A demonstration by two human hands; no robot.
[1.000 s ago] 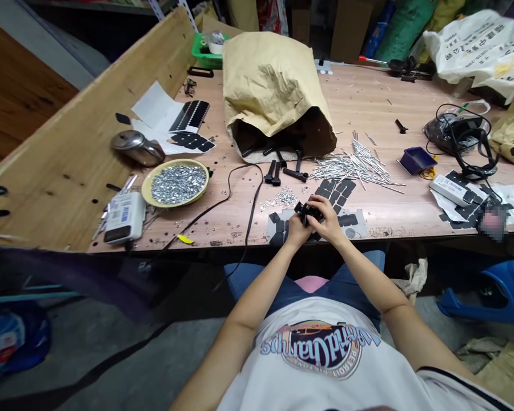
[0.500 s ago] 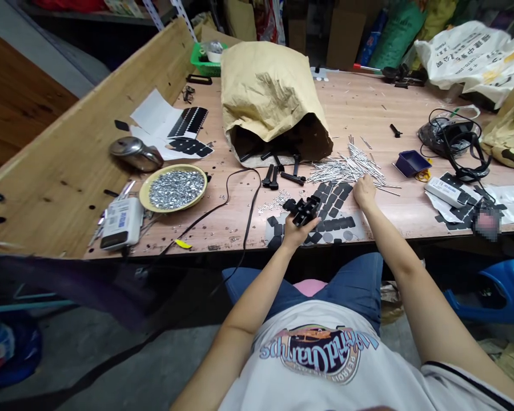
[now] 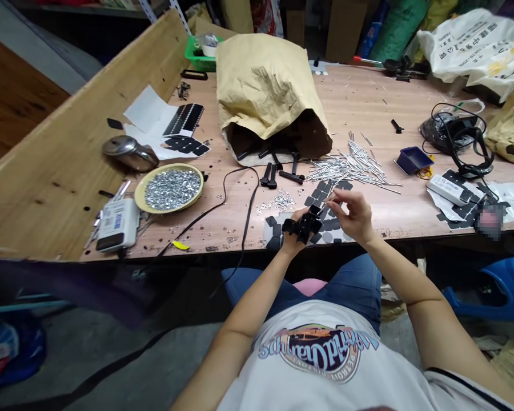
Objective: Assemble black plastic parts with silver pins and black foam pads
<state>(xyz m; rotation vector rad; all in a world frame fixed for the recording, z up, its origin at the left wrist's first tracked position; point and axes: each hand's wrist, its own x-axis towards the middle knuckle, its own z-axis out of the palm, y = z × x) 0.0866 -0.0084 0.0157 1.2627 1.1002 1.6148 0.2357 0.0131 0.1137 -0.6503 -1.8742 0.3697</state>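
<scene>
My left hand (image 3: 294, 242) is closed around a black plastic part (image 3: 305, 225) with several prongs, just above the table's front edge. Pinched between the fingertips of my right hand (image 3: 354, 217) is a thin metal rod (image 3: 328, 200), its lower end close to the black part; whether they touch I cannot tell. Behind my hands lies a loose pile of silvery metal rods (image 3: 346, 165). Black adhesive pads on a backing sheet (image 3: 325, 236) lie under and beside my hands. Several black plastic pieces (image 3: 272, 176) lie at the mouth of a paper sack (image 3: 265, 85).
Small metal nuts or washers (image 3: 282, 200) are scattered left of the pads. A yellow bowl (image 3: 139, 201) of small metal pieces, a metal cup (image 3: 131, 153) and a white box (image 3: 119, 224) stand left. A black cable (image 3: 253, 200) crosses the table. A dark blue tray (image 3: 412, 160) sits right.
My right hand has come back from the rod pile with a thin rod, moving left and toward me to the black part. My left hand has tilted the part slightly.
</scene>
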